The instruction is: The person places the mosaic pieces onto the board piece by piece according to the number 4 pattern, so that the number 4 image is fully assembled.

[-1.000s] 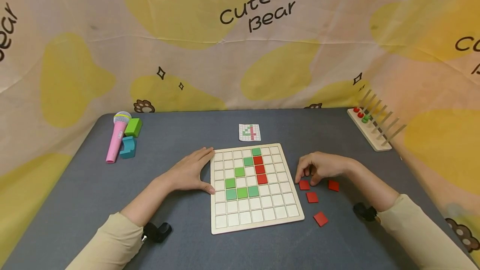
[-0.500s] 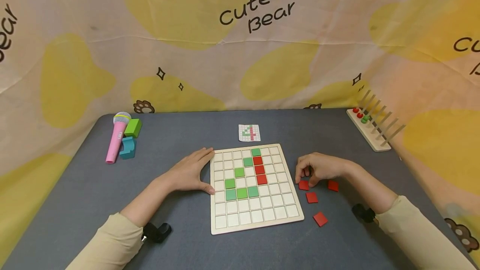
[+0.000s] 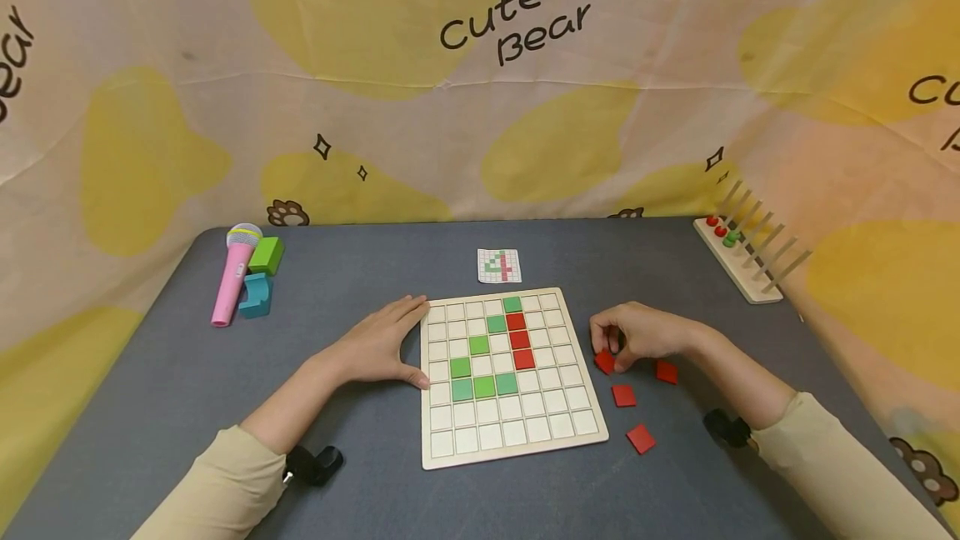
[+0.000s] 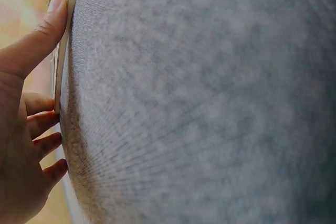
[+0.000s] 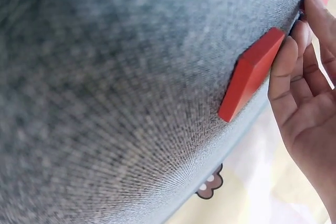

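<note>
In the head view a wooden grid board (image 3: 513,440) lies mid-table, with several green tiles (image 3: 484,386) and three red tiles (image 3: 519,340) set in its white squares. My left hand (image 3: 378,344) touches the board's left edge, thumb and fingers spread apart; the left wrist view shows its thumb (image 4: 50,22) against the rim. To the right of the board, my right hand (image 3: 645,332) pinches a red tile (image 3: 604,362) by thumb and fingertips, just above or at the tabletop. Other loose red tiles (image 3: 624,396) lie around it, one of them large (image 5: 252,77) in the right wrist view.
Behind the board lies a small pattern card (image 3: 499,266) with a 4-shaped figure. A pink toy microphone (image 3: 236,273), a green block (image 3: 266,256) and a blue arch block (image 3: 257,296) sit far left. A peg rack (image 3: 738,261) with beads stands at the back right.
The red tile under my right fingers has turned and shifted slightly away from me, now pinched. My left hand and the board stay as they were.
</note>
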